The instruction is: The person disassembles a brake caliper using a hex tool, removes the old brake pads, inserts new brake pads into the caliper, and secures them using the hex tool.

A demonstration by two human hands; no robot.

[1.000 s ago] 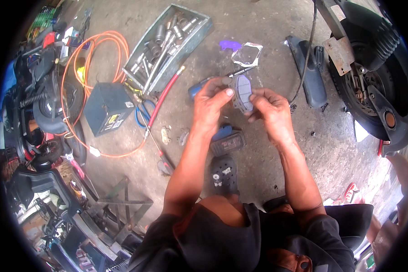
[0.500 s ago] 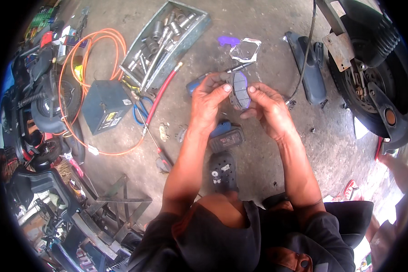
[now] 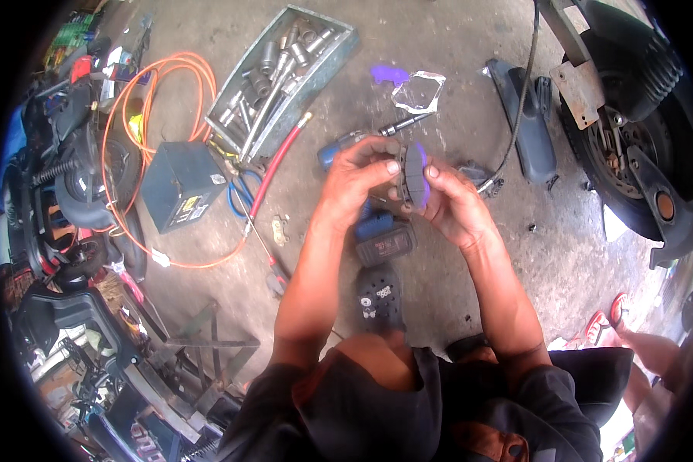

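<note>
At the centre of the head view, both hands hold brake pads above the floor. A dark grooved brake pad (image 3: 415, 175) with a purple edge faces up, and a second dark, pad-like piece seems pressed along its left side. My left hand (image 3: 366, 175) is closed on the left edge, thumb on top. My right hand (image 3: 456, 199) pinches the purple edge between thumb and fingers. Below them lies a blue cordless impact wrench (image 3: 376, 225), partly hidden by my left hand, its dark battery towards me. A flat purple piece (image 3: 390, 75) lies beyond on the floor.
A metal tray (image 3: 345, 40) of sockets stands far left, near an orange hose (image 3: 179, 58), a dark box (image 3: 179, 185) and blue-handled scissors (image 3: 242, 192). A small metal pad (image 3: 279, 229) lies left. Rightward are a long dark cover (image 3: 527, 135) and motorcycle wheel (image 3: 620, 142). Another person's legs (image 3: 643, 346) show lower right.
Both hands have come slightly nearer to me, and the pads have turned more edge-on, showing the piece along the left side. The other person's arm has left the wheel area at right.
</note>
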